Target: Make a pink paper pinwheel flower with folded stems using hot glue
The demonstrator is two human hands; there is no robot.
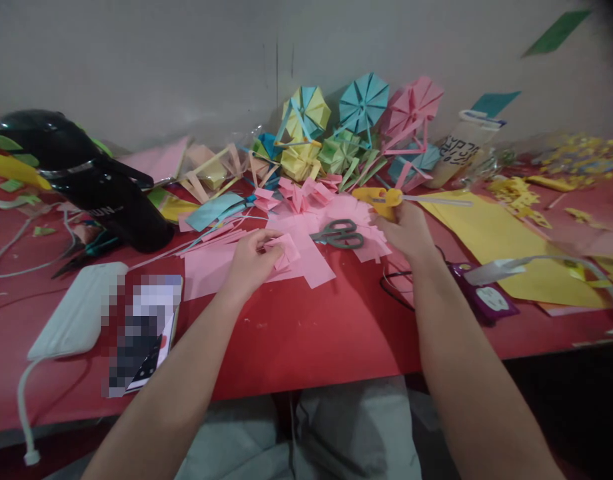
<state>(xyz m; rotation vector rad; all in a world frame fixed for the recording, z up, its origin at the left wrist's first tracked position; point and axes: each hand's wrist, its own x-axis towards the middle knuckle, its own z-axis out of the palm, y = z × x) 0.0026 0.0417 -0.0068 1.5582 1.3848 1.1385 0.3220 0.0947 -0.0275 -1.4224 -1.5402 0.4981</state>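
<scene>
Pink paper [287, 251] juts from the left grip [252, 261].

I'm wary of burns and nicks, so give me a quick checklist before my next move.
1. Folded pink paper held in left hand: ok.
2. Yellow glue gun held in right hand: ok.
3. Glue stick showing at the gun's back: ok.
4. Scissors off the pink sheets: not ok, lying on them.
5. Nozzle hot or cold: cannot tell.
</scene>
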